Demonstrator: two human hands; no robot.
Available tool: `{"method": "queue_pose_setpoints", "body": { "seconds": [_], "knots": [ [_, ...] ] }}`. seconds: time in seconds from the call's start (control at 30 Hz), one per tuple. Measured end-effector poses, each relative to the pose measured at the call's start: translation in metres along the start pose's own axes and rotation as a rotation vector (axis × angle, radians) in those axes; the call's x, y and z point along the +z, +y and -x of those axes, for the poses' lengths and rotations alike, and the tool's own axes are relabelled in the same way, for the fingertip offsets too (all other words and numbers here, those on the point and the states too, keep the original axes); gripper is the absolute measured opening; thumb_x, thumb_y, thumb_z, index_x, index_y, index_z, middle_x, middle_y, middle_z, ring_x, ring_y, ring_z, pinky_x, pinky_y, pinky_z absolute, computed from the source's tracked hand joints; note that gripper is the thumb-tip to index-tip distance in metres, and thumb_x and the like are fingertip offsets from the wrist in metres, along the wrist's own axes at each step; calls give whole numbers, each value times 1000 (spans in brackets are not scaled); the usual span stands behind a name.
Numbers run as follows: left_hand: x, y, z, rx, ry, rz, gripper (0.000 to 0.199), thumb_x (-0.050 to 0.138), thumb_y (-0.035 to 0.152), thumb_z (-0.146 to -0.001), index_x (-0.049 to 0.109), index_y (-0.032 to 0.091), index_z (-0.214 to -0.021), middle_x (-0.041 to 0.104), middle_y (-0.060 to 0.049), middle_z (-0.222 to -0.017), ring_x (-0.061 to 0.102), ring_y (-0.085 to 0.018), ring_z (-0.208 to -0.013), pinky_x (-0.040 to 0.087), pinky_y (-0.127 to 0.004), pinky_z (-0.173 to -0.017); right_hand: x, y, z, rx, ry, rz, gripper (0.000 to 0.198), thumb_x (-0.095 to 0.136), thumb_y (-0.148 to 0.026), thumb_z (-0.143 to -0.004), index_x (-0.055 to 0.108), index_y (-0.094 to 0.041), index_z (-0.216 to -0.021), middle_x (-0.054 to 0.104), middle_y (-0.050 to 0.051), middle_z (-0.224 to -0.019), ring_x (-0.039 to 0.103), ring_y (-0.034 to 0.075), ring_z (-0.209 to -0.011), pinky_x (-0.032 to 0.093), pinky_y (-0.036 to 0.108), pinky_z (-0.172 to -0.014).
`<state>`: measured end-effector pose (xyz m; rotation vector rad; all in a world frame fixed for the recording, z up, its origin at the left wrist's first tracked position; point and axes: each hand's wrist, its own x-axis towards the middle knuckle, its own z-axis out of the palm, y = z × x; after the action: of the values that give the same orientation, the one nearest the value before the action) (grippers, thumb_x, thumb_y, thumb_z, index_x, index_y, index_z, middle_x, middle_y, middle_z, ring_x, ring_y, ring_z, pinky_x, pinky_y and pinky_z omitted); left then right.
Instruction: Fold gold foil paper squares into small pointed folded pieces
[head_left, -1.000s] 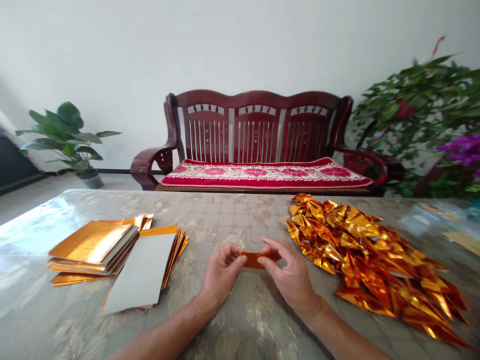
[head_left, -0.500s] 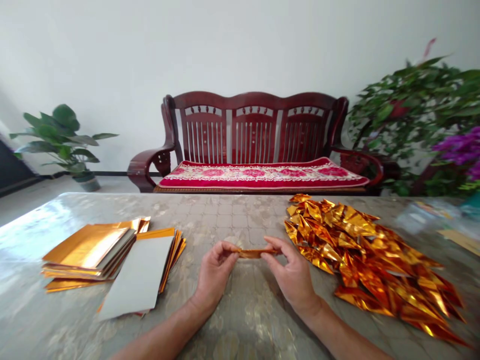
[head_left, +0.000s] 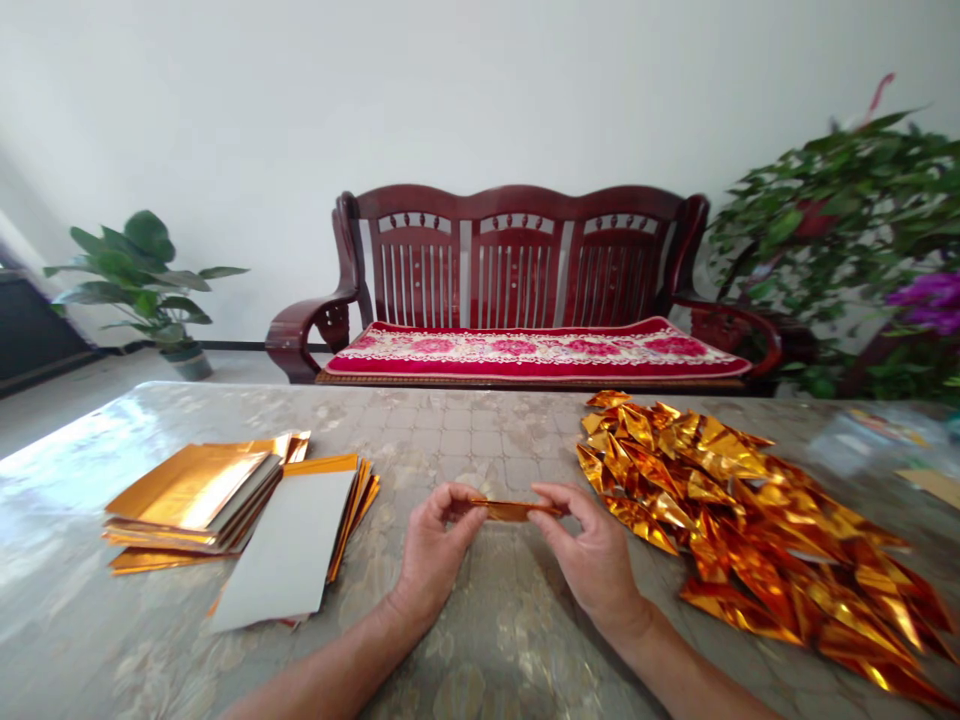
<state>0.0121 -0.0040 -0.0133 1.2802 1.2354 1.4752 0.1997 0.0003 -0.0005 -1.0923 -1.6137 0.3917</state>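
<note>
Between my two hands is a narrow folded strip of gold foil paper (head_left: 508,511), held level just above the table. My left hand (head_left: 442,540) pinches its left end between thumb and fingers. The right end is pinched the same way by my right hand (head_left: 592,550). To the left lie a stack of gold foil sheets (head_left: 184,490) and, overlapping it, a second stack with a grey-white sheet (head_left: 289,545) on top. A heap of folded gold foil pieces (head_left: 720,500) spreads out on the right, close to my right hand.
The table (head_left: 450,440) has a patterned, glossy cover. Behind it stands a dark red wooden bench (head_left: 514,270) with a red floral cushion (head_left: 525,350). Clear plastic packaging (head_left: 862,440) lies at the far right. Potted plants (head_left: 150,285) flank the bench.
The view has turned slightly to the left, so the table and bench sit further right. Both hands keep their pinch on the foil strip, with only a slight shift of the fingers.
</note>
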Motion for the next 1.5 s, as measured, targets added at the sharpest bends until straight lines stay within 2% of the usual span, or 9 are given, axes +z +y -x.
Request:
{"method": "queue_pose_setpoints", "body": {
  "seconds": [0.33, 0.63, 0.8, 1.13, 1.3, 1.5],
  "knots": [
    [1, -1, 0, 22, 13, -38, 9, 70, 26, -75, 68, 18, -78, 69, 0, -74, 62, -15, -70, 48, -24, -70, 1, 0, 0, 19, -8, -7, 19, 65, -21, -79, 71, -22, -97, 69, 1, -80, 64, 17, -71, 53, 29, -72],
    [3, 3, -3, -24, 60, 99, 18, 73, 30, -72, 66, 18, -82, 71, 0, -77, 66, -15, -73, 53, -25, -72, 1, -4, -1, -5, 4, -4, 23, 63, -19, -79, 71, -21, -101, 68, 2, -84, 63, 17, -73, 54, 29, -71],
    [2, 3, -3, -34, 55, 86, 17, 72, 30, -72, 65, 18, -82, 70, 0, -76, 66, -14, -73, 53, -25, -72, 1, -2, 0, 9, 8, -3, 24, 64, -19, -79, 70, -21, -102, 67, 3, -84, 61, 17, -71, 54, 29, -70],
    [1, 7, -2, -35, 24, -5, 18, 69, 26, -70, 65, 17, -84, 67, 1, -72, 59, -12, -65, 46, -21, -62, -1, -3, -3, 126, 32, -53, 19, 65, -30, -80, 74, -21, -95, 69, 2, -77, 60, 17, -65, 53, 29, -66],
    [-1, 10, -1, 65, 7, -190, 13, 62, 21, -70, 69, 18, -82, 66, 2, -69, 56, -12, -61, 45, -22, -60, 1, 0, -4, 211, 40, -93, 21, 68, -34, -78, 76, -20, -92, 72, 3, -75, 63, 18, -63, 55, 29, -63],
    [-5, 7, 1, 229, -83, -392, 13, 59, 17, -77, 71, 21, -79, 67, 0, -74, 57, -15, -68, 44, -24, -66, -1, 2, -5, 166, 5, -101, 16, 66, -32, -80, 77, -22, -85, 76, 5, -83, 70, 21, -76, 56, 31, -68]
  ]
}}
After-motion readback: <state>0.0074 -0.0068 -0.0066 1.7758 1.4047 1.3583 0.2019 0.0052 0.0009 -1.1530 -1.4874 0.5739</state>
